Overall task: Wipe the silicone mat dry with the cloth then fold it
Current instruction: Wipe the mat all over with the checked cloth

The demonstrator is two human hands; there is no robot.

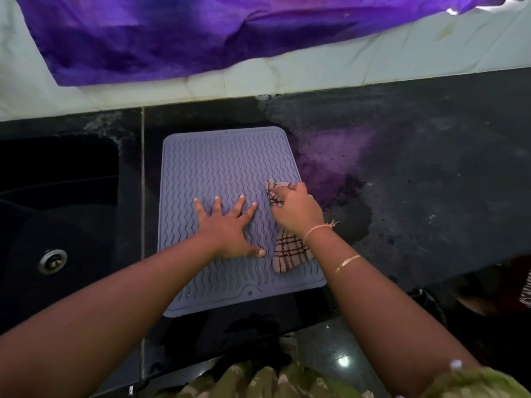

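While the left hand point(230, 228) lies flat pinning the silicone mat point(230, 168), the right hand point(296, 208) grips the cloth point(290, 251); best wipe along ridges.

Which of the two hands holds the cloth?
The right hand grips the checked cloth; the left hand lies flat, fingers spread, on the mat.

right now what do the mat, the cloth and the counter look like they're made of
The mat: likely silicone or soft rubber, matte grey-lilac, with moulded wavy ridges. The cloth: woven fabric, beige with dark red checks, crumpled limply. The counter: probably polished dark stone, speckled, with a glossy purple reflection.
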